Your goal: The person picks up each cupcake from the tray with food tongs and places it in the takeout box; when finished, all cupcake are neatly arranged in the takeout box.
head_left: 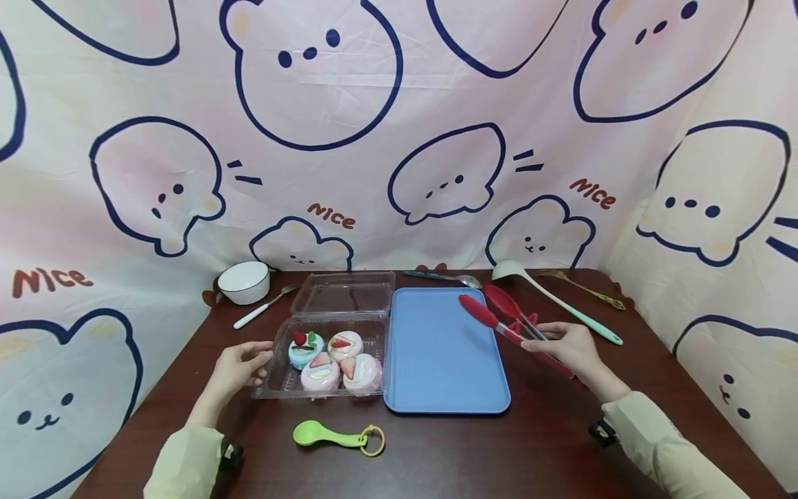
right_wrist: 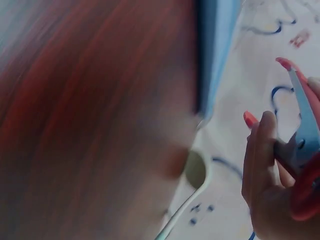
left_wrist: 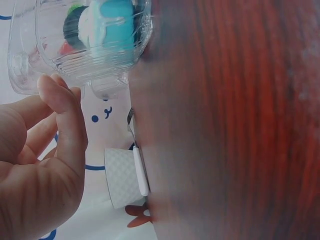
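Observation:
My left hand (head_left: 240, 371) is at the left rim of a clear plastic box (head_left: 274, 374), its fingertips pinching the edge. In the left wrist view, curled fingers (left_wrist: 65, 125) meet the rim of the box. The box stands with its hinged lid (head_left: 343, 294) raised at the back. Inside are a blue cake (head_left: 305, 352) with a berry and several pink cakes (head_left: 321, 375) with strawberry slices. My right hand (head_left: 573, 350) grips red-tipped tongs (head_left: 517, 333), holding them over the right side of a blue tray (head_left: 445, 360). The tong tips are spread, with nothing between them.
A green measuring spoon (head_left: 330, 435) lies at the front. Behind the box are a white bowl (head_left: 244, 283) and a white-handled fork (head_left: 264, 307). A spoon (head_left: 467, 281), a ladle (head_left: 561, 301) with a mint handle and a gold fork (head_left: 586, 287) lie at the back right.

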Available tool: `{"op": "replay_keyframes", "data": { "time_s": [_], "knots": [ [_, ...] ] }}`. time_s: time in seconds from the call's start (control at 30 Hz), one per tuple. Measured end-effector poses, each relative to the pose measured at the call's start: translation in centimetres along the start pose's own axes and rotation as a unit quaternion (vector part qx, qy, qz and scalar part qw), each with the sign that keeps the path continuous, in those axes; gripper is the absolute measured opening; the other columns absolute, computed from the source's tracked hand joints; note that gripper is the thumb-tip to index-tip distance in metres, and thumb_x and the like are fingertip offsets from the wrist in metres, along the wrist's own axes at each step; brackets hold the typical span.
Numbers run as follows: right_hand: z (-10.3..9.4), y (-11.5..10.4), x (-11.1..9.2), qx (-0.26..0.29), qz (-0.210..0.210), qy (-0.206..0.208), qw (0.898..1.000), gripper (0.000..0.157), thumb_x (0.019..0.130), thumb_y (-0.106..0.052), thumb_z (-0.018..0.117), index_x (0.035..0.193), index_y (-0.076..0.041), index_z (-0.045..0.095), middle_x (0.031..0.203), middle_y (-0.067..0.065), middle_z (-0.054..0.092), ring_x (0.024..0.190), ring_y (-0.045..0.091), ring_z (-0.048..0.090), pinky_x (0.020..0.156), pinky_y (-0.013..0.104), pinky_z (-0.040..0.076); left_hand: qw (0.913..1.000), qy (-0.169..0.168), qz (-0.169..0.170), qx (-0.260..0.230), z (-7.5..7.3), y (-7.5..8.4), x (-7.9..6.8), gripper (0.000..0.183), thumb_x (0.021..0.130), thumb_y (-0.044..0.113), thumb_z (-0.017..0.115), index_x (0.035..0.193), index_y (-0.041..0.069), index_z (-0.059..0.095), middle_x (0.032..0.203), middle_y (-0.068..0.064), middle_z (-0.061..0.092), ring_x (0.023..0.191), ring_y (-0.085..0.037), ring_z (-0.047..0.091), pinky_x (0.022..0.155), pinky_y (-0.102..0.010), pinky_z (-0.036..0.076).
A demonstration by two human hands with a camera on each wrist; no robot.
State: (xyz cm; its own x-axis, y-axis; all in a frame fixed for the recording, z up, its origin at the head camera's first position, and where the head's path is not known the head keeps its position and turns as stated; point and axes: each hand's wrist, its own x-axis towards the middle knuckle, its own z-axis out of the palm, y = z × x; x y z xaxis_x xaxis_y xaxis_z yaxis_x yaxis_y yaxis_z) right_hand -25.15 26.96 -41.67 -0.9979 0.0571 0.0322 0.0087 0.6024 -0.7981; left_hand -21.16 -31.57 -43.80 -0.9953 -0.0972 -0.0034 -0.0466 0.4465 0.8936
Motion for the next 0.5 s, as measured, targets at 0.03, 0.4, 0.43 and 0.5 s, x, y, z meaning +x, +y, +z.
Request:
{"op": "replay_keyframes", "data": {
  "time_s": [0.03,0.4,0.43,0.5],
  "knots": [
    [-0.3,0.5,0.1,-0.007,0.009,0.007,1.000,0.081,0.061,-0.058,0.075,0.115,-0.001,0.058,0.110,0.021,0.061,0.098,0.030,0.056,0.072,0.035,0.046,0.9999,-0.004,0.008,-0.006,-0.1,-0.4,0.2,0.044,0.088,0.023,0.059,0.122,-0.006,0.051,0.086,-0.011,0.061,0.061,-0.016,0.056,0.053,-0.029,0.052],
    [-1.2,2.8,0.7,-0.068,0.054,0.052,0.995,0.084,0.063,-0.058,0.073,0.115,0.005,0.056,0.109,0.025,0.060,0.098,0.033,0.053,0.061,0.030,0.044,1.0000,0.000,0.001,-0.007,-0.2,-1.0,0.4,0.051,0.085,0.032,0.062,0.121,-0.003,0.052,0.089,-0.010,0.061,0.062,-0.015,0.057,0.054,-0.030,0.053],
    [-1.2,2.9,0.8,-0.071,0.057,0.055,0.994,0.084,0.063,-0.058,0.073,0.114,0.006,0.057,0.108,0.024,0.061,0.097,0.033,0.053,0.060,0.030,0.043,1.0000,-0.003,0.001,-0.002,-0.2,-0.6,0.2,0.049,0.087,0.029,0.060,0.122,-0.005,0.051,0.088,-0.010,0.061,0.062,-0.015,0.057,0.054,-0.030,0.052],
    [-1.2,2.9,0.8,-0.078,0.061,0.061,0.993,0.084,0.062,-0.058,0.074,0.113,0.006,0.057,0.107,0.024,0.061,0.094,0.031,0.052,0.058,0.030,0.043,1.0000,-0.003,-0.001,0.006,-0.1,0.2,-0.2,0.045,0.089,0.023,0.059,0.122,-0.006,0.050,0.088,-0.011,0.061,0.062,-0.015,0.056,0.054,-0.029,0.052]
  ]
}}
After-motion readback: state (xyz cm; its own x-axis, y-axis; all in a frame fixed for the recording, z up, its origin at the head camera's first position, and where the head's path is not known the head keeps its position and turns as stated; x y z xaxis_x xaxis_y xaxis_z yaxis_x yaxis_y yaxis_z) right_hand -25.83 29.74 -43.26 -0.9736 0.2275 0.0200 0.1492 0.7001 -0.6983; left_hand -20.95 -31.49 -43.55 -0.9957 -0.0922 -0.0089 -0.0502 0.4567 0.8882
